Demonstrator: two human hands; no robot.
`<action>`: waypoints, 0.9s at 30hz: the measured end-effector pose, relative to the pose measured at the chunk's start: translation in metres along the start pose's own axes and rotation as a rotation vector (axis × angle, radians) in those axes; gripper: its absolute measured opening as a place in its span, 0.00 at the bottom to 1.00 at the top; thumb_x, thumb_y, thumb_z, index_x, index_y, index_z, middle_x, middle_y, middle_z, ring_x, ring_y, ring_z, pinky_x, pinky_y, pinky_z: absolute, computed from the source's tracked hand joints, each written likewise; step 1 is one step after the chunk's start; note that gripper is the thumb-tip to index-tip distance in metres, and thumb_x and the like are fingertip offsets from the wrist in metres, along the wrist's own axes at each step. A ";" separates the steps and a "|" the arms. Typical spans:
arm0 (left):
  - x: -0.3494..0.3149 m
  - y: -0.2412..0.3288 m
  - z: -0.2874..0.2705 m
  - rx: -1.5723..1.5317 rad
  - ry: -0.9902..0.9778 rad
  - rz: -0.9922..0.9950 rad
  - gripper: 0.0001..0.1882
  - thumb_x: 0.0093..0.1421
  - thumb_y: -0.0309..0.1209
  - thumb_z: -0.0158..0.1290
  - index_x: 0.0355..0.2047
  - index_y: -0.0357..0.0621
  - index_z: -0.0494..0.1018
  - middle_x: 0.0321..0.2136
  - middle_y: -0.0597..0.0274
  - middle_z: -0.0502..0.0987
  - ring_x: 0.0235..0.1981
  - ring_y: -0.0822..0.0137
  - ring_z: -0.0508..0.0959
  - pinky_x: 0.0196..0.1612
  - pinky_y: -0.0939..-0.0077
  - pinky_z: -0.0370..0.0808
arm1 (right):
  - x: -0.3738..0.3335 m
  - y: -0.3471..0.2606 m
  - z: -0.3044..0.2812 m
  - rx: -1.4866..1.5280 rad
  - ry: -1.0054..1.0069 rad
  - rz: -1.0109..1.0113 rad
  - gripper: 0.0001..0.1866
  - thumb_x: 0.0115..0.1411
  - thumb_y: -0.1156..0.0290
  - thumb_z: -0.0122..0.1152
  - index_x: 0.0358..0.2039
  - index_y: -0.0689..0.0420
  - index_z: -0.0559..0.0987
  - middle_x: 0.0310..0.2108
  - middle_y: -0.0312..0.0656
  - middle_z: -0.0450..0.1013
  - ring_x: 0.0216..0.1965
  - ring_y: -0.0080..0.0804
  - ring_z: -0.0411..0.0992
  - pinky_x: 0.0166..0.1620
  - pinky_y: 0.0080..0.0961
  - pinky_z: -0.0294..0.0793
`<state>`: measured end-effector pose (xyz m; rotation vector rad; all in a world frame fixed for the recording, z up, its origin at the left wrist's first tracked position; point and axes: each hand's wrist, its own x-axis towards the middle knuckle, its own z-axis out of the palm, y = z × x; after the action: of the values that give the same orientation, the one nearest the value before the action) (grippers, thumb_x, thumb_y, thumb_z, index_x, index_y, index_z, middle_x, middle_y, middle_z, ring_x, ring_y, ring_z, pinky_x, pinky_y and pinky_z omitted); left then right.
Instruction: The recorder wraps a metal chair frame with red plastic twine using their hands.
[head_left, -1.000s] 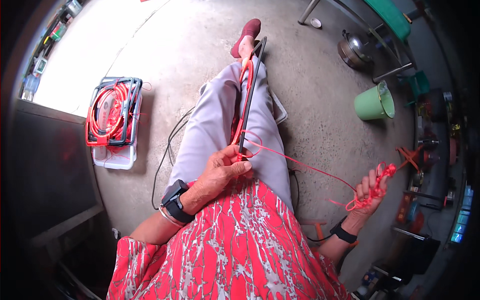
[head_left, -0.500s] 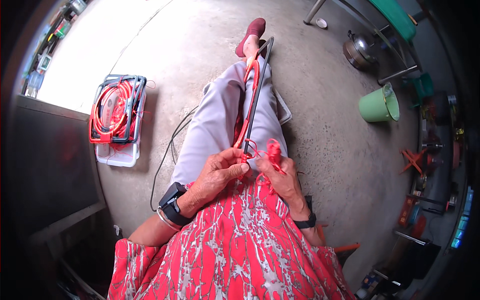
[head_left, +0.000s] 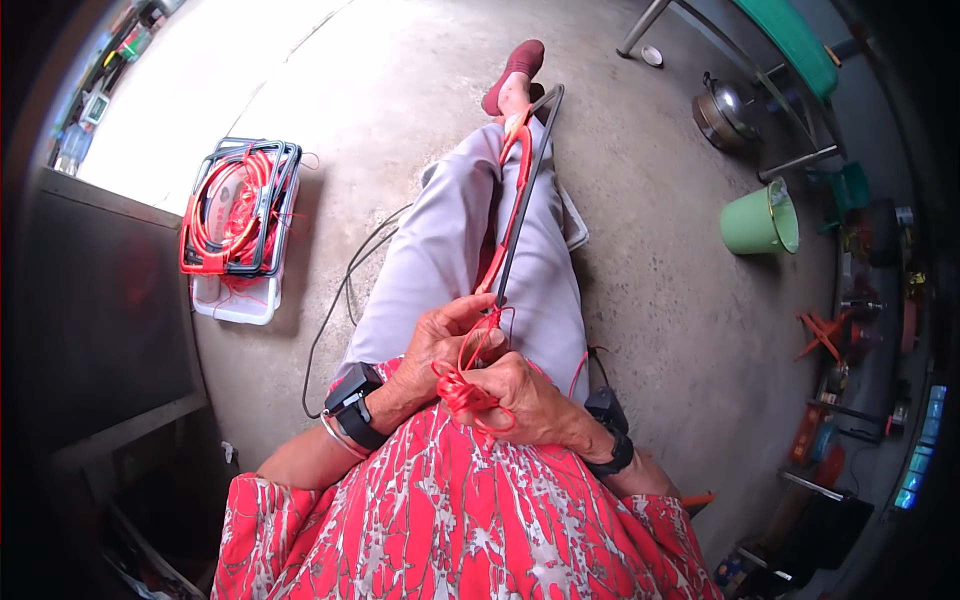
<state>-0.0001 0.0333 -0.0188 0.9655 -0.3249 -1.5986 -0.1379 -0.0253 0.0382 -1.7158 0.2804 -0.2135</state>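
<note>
A thin dark frame (head_left: 529,203) with a red band (head_left: 521,160) along its side rests lengthwise on my lap, seen nearly edge-on. My left hand (head_left: 440,345) pinches the near end of this frame, where red cord is wound round it. Just below, my right hand (head_left: 530,400) is closed on a looped bundle of red cord (head_left: 463,393). Strands run taut from the bundle up to the wound corner between the hands. Part of that corner is hidden behind my left fingers.
On the floor at left, a white tray (head_left: 236,303) bears several dark frames (head_left: 282,200) with red tubing and cord. A dark cable (head_left: 330,318) lies beside my leg. To the right are a green bucket (head_left: 755,222), a metal kettle (head_left: 728,110) and a cluttered shelf (head_left: 862,330).
My right hand has swung left and toward me with the cord bundle, now close under my left hand. The left hand keeps its pinch at the frame's near end.
</note>
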 end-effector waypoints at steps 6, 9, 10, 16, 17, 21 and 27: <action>-0.004 -0.005 -0.010 0.142 -0.050 0.175 0.19 0.60 0.27 0.57 0.50 0.33 0.71 0.34 0.64 0.77 0.32 0.76 0.75 0.37 0.80 0.74 | 0.009 -0.007 0.005 -0.036 0.199 -0.153 0.07 0.48 0.77 0.58 0.30 0.60 0.75 0.22 0.46 0.71 0.29 0.45 0.72 0.36 0.36 0.70; -0.005 -0.001 -0.012 0.442 -0.004 0.177 0.26 0.54 0.31 0.62 0.52 0.36 0.71 0.34 0.60 0.80 0.35 0.72 0.78 0.41 0.78 0.76 | 0.013 -0.015 -0.007 -0.150 0.154 -0.204 0.12 0.47 0.77 0.60 0.34 0.60 0.75 0.24 0.45 0.73 0.26 0.41 0.73 0.33 0.33 0.71; -0.005 0.001 -0.008 0.572 0.032 0.266 0.29 0.51 0.33 0.64 0.52 0.35 0.70 0.37 0.58 0.80 0.38 0.70 0.78 0.43 0.75 0.75 | 0.013 -0.022 -0.014 -0.132 0.098 -0.142 0.16 0.46 0.78 0.60 0.39 0.61 0.75 0.25 0.44 0.74 0.24 0.38 0.74 0.31 0.28 0.72; 0.010 0.028 0.018 1.008 0.057 0.697 0.21 0.49 0.33 0.61 0.42 0.35 0.71 0.37 0.57 0.76 0.38 0.67 0.75 0.42 0.69 0.71 | 0.022 -0.060 -0.063 -0.374 0.126 -0.127 0.10 0.51 0.69 0.61 0.26 0.61 0.71 0.23 0.53 0.70 0.26 0.50 0.74 0.29 0.39 0.71; 0.014 0.027 0.016 0.881 0.067 0.649 0.17 0.50 0.31 0.60 0.38 0.34 0.72 0.33 0.59 0.76 0.35 0.67 0.75 0.38 0.69 0.72 | 0.022 -0.068 -0.077 -0.470 0.132 -0.011 0.09 0.52 0.69 0.61 0.29 0.61 0.73 0.23 0.50 0.72 0.25 0.45 0.74 0.29 0.35 0.71; 0.028 0.034 0.012 0.369 0.207 0.359 0.09 0.62 0.29 0.53 0.31 0.34 0.78 0.21 0.63 0.78 0.23 0.76 0.77 0.28 0.82 0.74 | 0.015 -0.057 -0.116 -0.303 0.674 0.129 0.12 0.58 0.71 0.59 0.42 0.60 0.77 0.25 0.35 0.73 0.25 0.19 0.69 0.29 0.21 0.70; 0.030 0.038 -0.007 0.217 0.214 0.065 0.14 0.64 0.35 0.52 0.31 0.35 0.77 0.24 0.63 0.78 0.26 0.75 0.77 0.34 0.80 0.74 | -0.029 -0.014 -0.104 -0.258 0.178 0.319 0.11 0.57 0.67 0.60 0.38 0.60 0.77 0.22 0.42 0.74 0.22 0.28 0.72 0.28 0.28 0.72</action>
<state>0.0318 -0.0025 -0.0091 1.2684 -0.3822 -1.4056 -0.1952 -0.1119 0.0694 -1.8787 0.7328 -0.0971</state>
